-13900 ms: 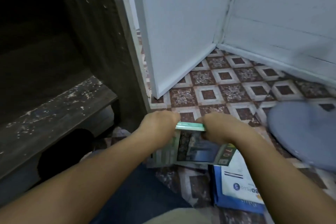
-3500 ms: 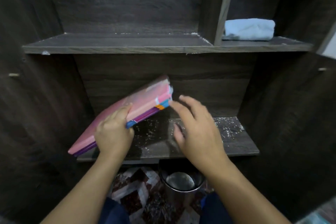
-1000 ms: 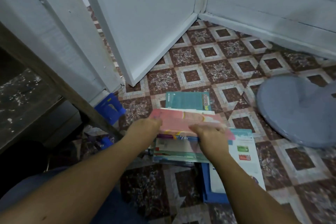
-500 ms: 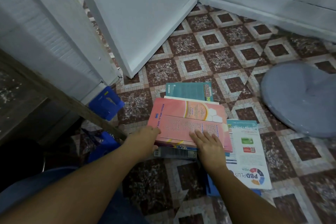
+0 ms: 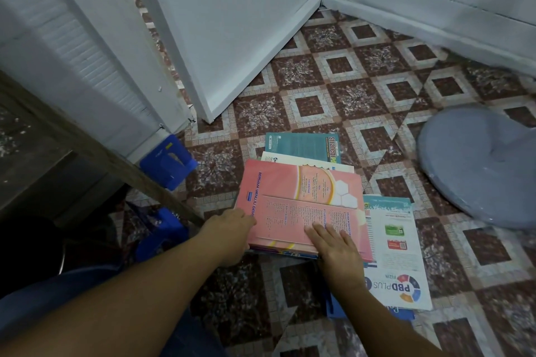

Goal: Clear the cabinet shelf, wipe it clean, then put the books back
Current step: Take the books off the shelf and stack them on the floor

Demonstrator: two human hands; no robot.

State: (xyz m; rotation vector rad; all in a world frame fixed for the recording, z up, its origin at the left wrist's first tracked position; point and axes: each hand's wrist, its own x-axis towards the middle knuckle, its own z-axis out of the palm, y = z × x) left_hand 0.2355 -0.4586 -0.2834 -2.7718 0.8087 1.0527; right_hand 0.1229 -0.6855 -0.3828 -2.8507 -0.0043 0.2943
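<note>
pink book (image 5: 301, 206) is lying flat on top of the book pile (image 5: 278, 252) on the tiled floor (image 5: 362, 90), just right of the cabinet (image 5: 87, 148), not on the shelf (image 5: 14, 133). right hand (image 5: 338, 252) is pressing on its near corner, fingers (image 5: 319, 233) straight and slightly spread, flat on the cover. left hand (image 5: 232, 232) is sitting against the pile's left edge. its fingers are hiding behind the hand, so we can't tell if they're hooking under or just nudging. teal book (image 5: 301, 146) and white pbd plus book (image 5: 397, 255) are poking out from under.

shelf is showing pale specks, so we're judging the wipe not yet done, and we're reading this as squaring the pile.

handling: we're expecting thin glossy softcovers, light singly, floppy, sliding on each other. we're suggesting gripping the pile at both long edges, thumbs on top, fingers under, not lifting by one corner.
</note>
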